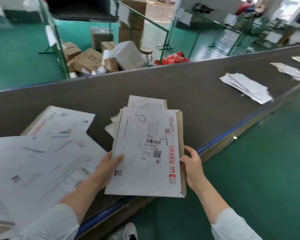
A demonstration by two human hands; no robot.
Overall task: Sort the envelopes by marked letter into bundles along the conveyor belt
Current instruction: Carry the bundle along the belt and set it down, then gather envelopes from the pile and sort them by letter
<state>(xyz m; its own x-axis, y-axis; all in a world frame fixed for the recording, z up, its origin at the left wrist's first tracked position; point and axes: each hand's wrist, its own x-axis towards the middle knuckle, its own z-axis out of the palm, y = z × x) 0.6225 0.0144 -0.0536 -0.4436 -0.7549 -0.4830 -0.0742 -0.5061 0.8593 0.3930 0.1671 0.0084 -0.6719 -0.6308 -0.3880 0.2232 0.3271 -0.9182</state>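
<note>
Holding: left hand (109, 168) and right hand (193, 168) each closed on a side edge of the envelope stack (145, 153), above the near edge of the conveyor belt (189, 87).
Marking: top envelope bears a handwritten "D", a barcode, QR codes, "B1005" and a red strip of Chinese print.
Left pile (38, 161): loose envelopes on the belt, writing blurred.
Far bundles (246, 87): lying apart along the belt, right.
</note>
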